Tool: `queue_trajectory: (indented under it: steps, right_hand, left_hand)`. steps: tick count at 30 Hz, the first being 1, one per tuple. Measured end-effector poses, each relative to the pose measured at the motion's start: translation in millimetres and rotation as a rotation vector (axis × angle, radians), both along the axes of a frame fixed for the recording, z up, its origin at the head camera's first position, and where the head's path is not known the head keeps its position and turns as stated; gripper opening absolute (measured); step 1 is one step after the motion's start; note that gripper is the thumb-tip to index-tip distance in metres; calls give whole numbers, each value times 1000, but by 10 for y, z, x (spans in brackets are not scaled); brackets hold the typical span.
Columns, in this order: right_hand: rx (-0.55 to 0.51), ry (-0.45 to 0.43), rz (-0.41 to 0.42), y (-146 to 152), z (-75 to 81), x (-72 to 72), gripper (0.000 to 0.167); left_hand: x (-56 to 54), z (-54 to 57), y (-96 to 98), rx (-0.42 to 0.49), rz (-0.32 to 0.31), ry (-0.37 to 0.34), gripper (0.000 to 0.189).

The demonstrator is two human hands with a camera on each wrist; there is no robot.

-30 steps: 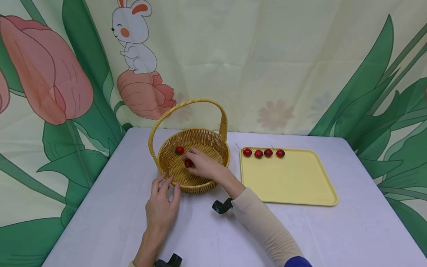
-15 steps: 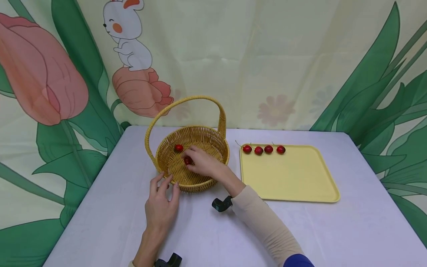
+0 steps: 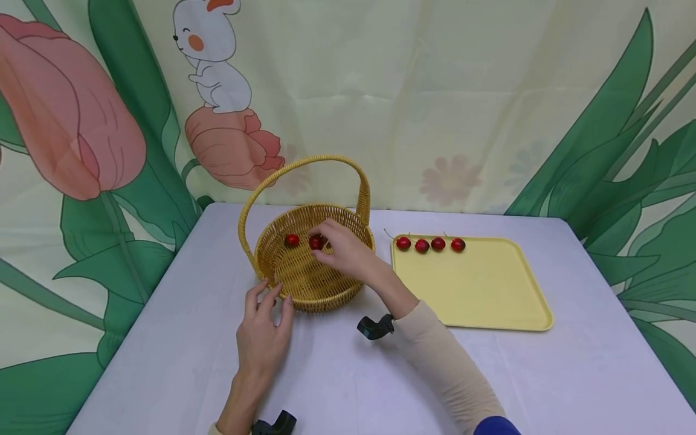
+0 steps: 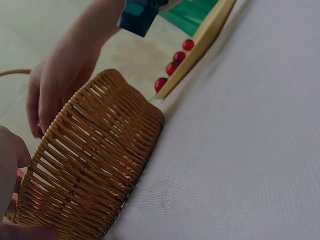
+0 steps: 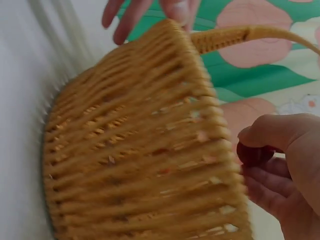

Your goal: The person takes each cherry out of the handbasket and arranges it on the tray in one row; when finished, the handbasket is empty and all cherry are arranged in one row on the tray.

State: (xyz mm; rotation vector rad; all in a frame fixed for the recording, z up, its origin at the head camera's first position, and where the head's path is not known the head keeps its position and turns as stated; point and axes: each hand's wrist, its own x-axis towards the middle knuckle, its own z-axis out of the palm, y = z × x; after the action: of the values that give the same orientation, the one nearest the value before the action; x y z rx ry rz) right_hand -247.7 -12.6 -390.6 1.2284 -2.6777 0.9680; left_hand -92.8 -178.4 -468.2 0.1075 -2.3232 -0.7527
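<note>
My right hand (image 3: 348,251) is over the inside of the woven basket (image 3: 312,296) and pinches a dark red cherry (image 5: 256,154) between thumb and fingers. Another cherry (image 3: 292,240) lies in the basket, to the left of the held one. At the basket's near left rim, the spread fingers of my left hand (image 3: 263,338) rest with nothing gripped. In the left wrist view, the basket's wicker side (image 4: 95,155) partly hides the right hand's fingertips.
A flat yellow tray (image 3: 473,290) is on the white table (image 3: 163,338) to the basket's right. Several cherries (image 3: 422,246) line its far left edge, some with stems. The basket's tall handle (image 3: 326,158) arches over it. A printed curtain (image 3: 380,109) hangs behind the table.
My right hand has lifted and moved slightly right and away, carrying the pinched cherry with it. My left hand keeps its place at the rim. The head view has shifted a little.
</note>
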Motion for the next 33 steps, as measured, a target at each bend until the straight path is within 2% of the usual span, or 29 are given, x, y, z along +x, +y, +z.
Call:
queue_trajectory:
  steps: [4, 10, 18, 26, 33]
  right_hand:
    - [-46, 39, -8, 120, 67, 11, 35]
    - [-136, 46, 3, 357, 137, 7, 31]
    - [-207, 74, -14, 735, 201, -25, 36]
    - [-244, 106, -122, 1212, 207, -128, 34]
    - [-153, 111, -299, 1740, 118, -239, 37]
  left_hand:
    - [-3, 2, 1, -1, -2, 4, 34]
    - [7, 19, 15, 5, 0, 3, 33]
    - [25, 34, 25, 17, 2, -22, 34]
    - [27, 37, 25, 27, 4, -28, 34]
    - [25, 29, 17, 20, 13, -29, 34]
